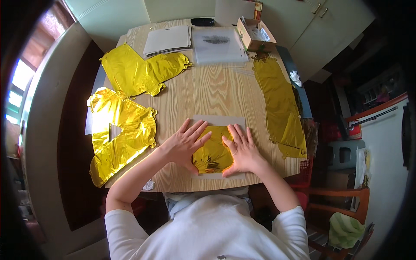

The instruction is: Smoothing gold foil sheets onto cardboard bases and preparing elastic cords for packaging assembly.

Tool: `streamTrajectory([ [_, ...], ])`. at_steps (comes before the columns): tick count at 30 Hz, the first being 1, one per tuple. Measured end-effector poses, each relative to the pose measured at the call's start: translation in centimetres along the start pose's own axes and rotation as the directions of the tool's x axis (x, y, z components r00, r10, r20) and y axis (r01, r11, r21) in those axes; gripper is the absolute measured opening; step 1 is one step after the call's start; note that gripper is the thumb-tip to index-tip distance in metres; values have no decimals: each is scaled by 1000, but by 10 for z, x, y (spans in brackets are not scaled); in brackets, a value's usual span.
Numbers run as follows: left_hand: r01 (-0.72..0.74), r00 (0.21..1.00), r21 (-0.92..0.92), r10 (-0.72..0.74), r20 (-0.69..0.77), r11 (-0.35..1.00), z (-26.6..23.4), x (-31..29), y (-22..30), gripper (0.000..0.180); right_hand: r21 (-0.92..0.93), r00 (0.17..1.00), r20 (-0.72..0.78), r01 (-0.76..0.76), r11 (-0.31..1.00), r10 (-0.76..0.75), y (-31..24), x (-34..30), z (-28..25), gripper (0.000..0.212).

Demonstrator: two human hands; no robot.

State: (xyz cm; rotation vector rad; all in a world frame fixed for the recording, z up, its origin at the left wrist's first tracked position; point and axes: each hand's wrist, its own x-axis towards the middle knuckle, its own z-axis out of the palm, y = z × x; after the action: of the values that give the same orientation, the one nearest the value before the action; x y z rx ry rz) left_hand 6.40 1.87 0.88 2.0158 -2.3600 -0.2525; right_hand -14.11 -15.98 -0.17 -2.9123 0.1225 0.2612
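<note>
Both hands press on a folded gold foil balloon (213,149) lying on a grey cardboard sheet (219,121) at the table's near edge. My left hand (186,145) lies flat over the foil's left side, fingers spread. On its right side my right hand (241,151) rests with fingers apart. The hands cover parts of the foil's side edges. Flat gold foil balloons lie around: one at the far left (138,71), a shiny one at the near left (123,130) beyond my left forearm, and a long one (279,104) along the right edge.
At the back of the wooden table (208,91) are a stack of grey cardboard sheets (167,40), clear plastic sleeves (219,47), a black case (202,21) and an open cardboard box (256,38). Crumpled white tissue (296,78) lies on the right. A wooden chair (362,206) stands at lower right.
</note>
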Motion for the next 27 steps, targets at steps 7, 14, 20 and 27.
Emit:
streamTrajectory([
  [7,92,995,7,-92,-29,996,4,-10,1,134,65,997,-55,58,996,-54,5,1,1,124],
  [14,281,955,-28,-283,-85,959,13,-30,27,127,1,966,-36,258,966,-257,18,21,-9,124],
  [20,457,876,-110,-468,-115,883,26,-40,51,129,-76,882,31,471,879,-471,29,56,-22,122],
  [27,456,879,-105,-466,-105,884,18,-44,50,129,-99,864,-72,490,866,-498,35,64,-7,114],
])
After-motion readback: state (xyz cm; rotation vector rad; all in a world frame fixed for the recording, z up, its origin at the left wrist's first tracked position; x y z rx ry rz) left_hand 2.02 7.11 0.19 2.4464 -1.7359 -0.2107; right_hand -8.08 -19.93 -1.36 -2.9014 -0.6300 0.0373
